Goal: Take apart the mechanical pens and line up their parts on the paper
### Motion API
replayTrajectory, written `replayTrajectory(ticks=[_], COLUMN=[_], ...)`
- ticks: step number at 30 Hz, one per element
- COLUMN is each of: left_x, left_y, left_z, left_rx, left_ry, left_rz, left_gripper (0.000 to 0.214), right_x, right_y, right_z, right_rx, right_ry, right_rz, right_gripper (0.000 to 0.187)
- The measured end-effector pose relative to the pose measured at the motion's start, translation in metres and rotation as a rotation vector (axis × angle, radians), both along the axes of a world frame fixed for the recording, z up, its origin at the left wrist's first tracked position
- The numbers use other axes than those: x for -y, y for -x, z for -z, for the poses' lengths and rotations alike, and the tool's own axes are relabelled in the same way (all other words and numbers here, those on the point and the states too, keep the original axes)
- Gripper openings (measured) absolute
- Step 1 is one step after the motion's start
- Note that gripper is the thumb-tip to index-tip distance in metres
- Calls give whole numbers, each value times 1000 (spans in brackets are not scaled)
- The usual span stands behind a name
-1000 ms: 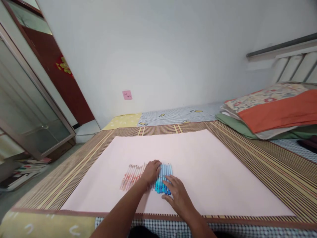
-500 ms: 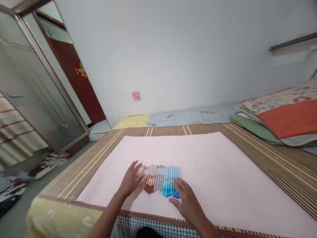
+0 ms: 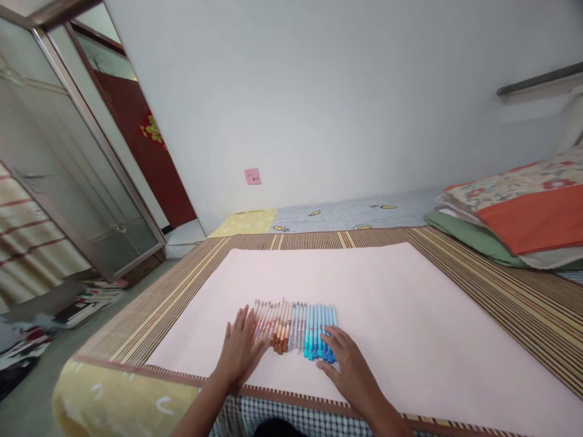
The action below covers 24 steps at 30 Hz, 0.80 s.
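Note:
A row of pens lies side by side on a pale pink sheet. At its right end are several blue pens with darker blue ends towards me. Several slim clear pens come beside them, followed by peach pens with brown ends. More clear pens with reddish marks form the left end. My left hand lies along that left end, fingers stretched out and thumb spread. Over the lower right of the blue pens is my right hand, fingers apart and slightly curved, the fingertips at the outermost pens.
The sheet lies on a striped mat covering a bed. Folded bedding is piled at the right. A white wall with a pink note stands behind. Sliding glass doors are at the left, with books on the floor.
My left hand has come down and flattened against the left end of the row, its fingers now straighter. My right hand stays by the blue pens. The view has shifted slightly.

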<state>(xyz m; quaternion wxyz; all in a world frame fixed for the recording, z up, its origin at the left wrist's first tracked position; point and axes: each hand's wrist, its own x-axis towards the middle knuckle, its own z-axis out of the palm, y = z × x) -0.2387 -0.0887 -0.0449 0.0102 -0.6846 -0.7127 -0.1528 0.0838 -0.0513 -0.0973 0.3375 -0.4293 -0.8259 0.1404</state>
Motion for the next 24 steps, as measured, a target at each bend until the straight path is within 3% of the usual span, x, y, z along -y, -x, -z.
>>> replayTrajectory(ticks=[2,5,9,12,18,24], left_x=[-19,-57,-97,-104,-112,-129], left_y=[-3,-16,-30,-30,-27,-34], left_z=[-12,-27,-29,-24,-20,-13], left_rx=[76,186,199,197,227,284], left_ry=[-38,46,104,112,84,37], left_rz=[74,237,291,330,352,410], left_gripper=[66,55,45,37,41,25], right_x=[4,18,41,49,46,47], right_y=[2,20,61,83,85,81], right_z=[-11,-35,-59,-55,-34,-32], right_rx=[16,37,91,101,37,32], right_ry=[-26,-77,-30,24,18,19], right_rz=[-11,-85,-372,-480,-437,-422], right_gripper=[48,49,50,45,47,49])
